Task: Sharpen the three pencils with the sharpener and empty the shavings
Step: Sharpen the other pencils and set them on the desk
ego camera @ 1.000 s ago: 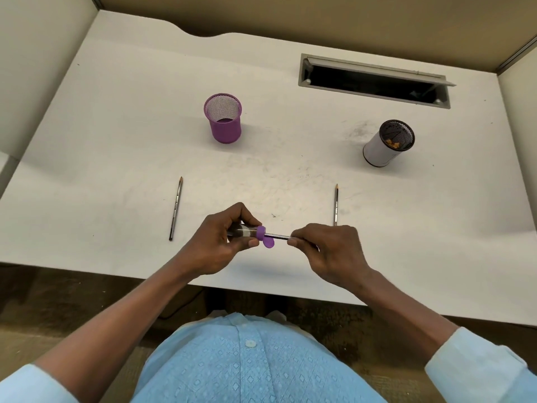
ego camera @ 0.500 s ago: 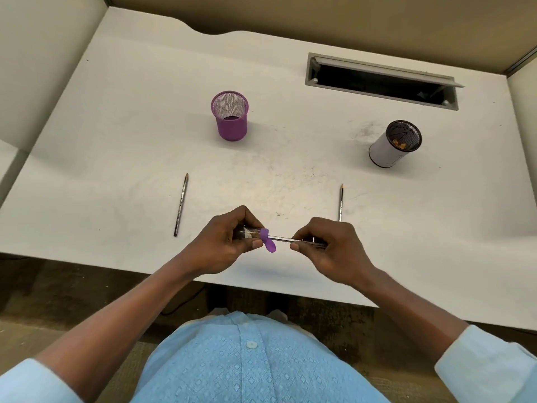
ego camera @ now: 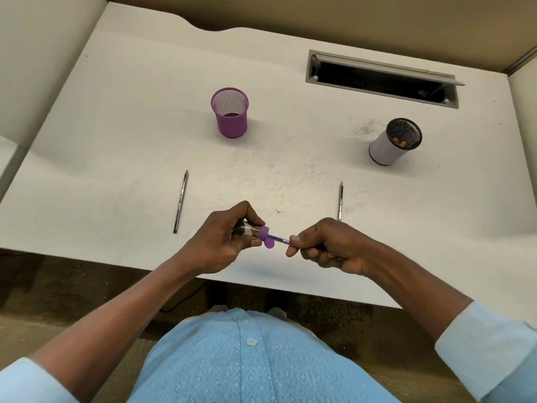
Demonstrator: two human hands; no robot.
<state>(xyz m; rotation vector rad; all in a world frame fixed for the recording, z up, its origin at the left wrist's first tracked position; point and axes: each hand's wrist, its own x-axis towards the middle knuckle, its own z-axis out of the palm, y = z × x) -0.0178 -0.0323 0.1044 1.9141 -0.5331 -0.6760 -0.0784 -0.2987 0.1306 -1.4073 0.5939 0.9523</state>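
My left hand (ego camera: 220,239) wraps the sharpener (ego camera: 255,231), its purple cap toward three o'clock, just above the near edge of the counter (ego camera: 116,126). My right hand (ego camera: 328,245) pinches a pencil (ego camera: 280,239) whose tip sits inside that cap, so I judge this one is mid-sharpening. A second pencil (ego camera: 180,201) lies at ten o'clock of my hands, a third (ego camera: 340,199) at one o'clock; its tip looks pointed, though I cannot be sure. Shavings already show in the white cup (ego camera: 389,148) at two o'clock. The emptying seems left to do.
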